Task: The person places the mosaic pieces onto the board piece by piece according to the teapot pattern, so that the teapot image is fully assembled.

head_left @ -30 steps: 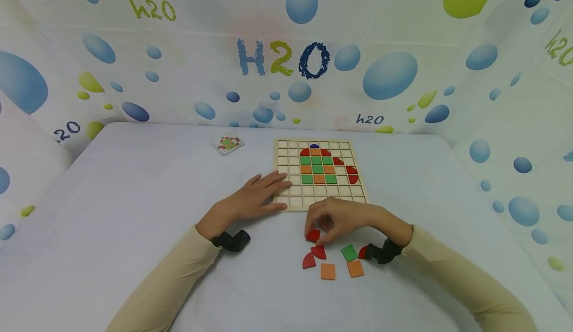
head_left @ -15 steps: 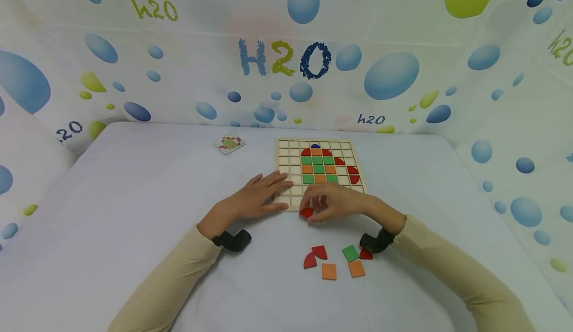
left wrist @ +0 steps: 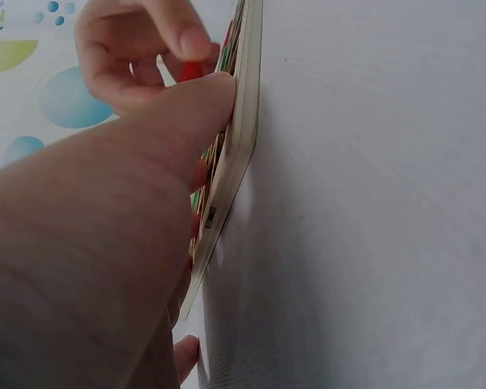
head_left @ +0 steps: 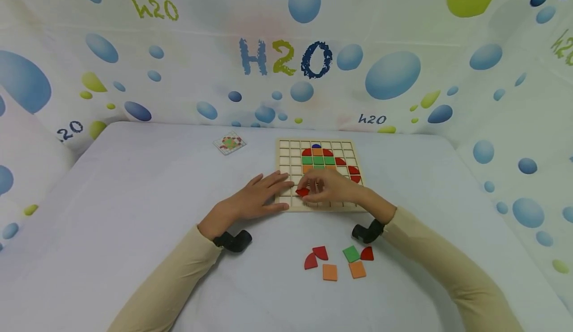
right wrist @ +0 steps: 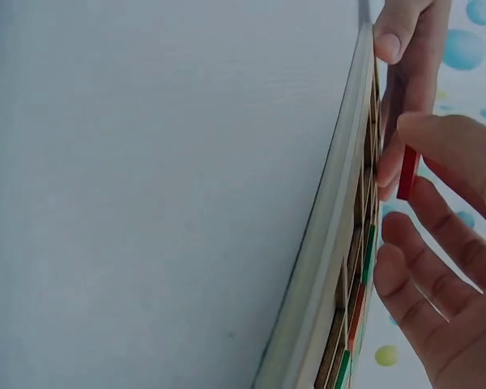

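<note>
A wooden grid board (head_left: 329, 209) lies on the white table, partly filled with green and orange squares, red quarter-circle tiles and a blue piece at its top. My left hand (head_left: 257, 196) rests with spread, straight fingers on the board's left edge. Between thumb and index finger my right hand (head_left: 329, 186) pinches a red quarter-circle tile (head_left: 302, 191) over the lower left cells. In the right wrist view the pinched tile (right wrist: 407, 172) is seen edge-on, close above the board. The right hand hides some of the board's lower tiles.
In front of the board lie loose tiles: red quarter circles (head_left: 311, 261), a green square (head_left: 351, 254) and orange squares (head_left: 330, 272). A small pattern card (head_left: 230, 143) lies at the back left. A printed cloth hangs behind the table.
My right hand has lifted the red quarter-circle tile from the loose pieces and carried it forward over the board. My left hand has stayed in place.
</note>
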Available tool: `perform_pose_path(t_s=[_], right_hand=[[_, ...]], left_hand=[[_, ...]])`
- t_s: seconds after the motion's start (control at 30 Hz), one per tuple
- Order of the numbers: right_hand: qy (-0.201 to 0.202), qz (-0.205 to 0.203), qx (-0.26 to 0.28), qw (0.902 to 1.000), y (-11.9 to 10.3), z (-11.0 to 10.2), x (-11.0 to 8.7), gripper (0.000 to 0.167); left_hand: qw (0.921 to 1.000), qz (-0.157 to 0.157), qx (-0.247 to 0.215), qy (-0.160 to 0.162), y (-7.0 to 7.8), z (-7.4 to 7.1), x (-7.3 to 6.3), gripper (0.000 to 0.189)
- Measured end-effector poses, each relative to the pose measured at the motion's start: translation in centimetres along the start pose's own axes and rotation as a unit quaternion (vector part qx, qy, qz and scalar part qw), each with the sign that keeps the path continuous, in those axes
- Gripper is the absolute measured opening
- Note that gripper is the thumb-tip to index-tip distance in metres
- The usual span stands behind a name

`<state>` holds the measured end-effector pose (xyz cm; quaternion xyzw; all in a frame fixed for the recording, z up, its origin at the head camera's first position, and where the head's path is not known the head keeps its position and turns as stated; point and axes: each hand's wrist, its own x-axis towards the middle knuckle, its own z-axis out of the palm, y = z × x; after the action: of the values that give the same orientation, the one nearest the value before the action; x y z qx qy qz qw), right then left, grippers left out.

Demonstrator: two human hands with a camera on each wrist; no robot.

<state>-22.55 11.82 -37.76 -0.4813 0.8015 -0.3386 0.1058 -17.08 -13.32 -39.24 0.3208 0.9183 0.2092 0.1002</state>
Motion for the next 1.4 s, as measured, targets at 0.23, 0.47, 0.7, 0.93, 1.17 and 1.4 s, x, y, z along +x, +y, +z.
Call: perform_pose_path(t_s=[0.23,0.47,0.7,0.93,1.17,1.4], right_hand=[[0.056,0.039,-0.030,0.9972,0.6,-0.2,0.9,0.017],[0.084,0.097,-0.027,0.9914,1.3,-0.6,1.8,0.014],[0.073,0.121,-0.029,0.9895,1.6,-0.5,2.6,0.015],[0.052,0.163,-0.042,0.9844,1.6,-0.5,3.6,0.015],[0.043,0.173,-0.021,0.9837,1.3,-0.9,3.8,0.010],[0.057,0.171,-0.033,0.9830,1.4,-0.5,4.2,0.009]], left_hand=[[1.0000,0.001,-0.003,0.001,-0.1,0.1,0.1,0.062],[1.0000,0.004,0.002,0.003,-0.1,0.1,0.2,0.061],[1.0000,0.004,-0.004,0.001,0.1,-0.1,-0.1,0.061],[1.0000,0.005,-0.007,0.004,0.1,-0.2,-0.2,0.061],[0.9998,0.008,-0.015,0.006,0.0,-0.2,-0.2,0.061],[0.9999,0.008,-0.011,0.004,0.0,-0.3,-0.2,0.061]])
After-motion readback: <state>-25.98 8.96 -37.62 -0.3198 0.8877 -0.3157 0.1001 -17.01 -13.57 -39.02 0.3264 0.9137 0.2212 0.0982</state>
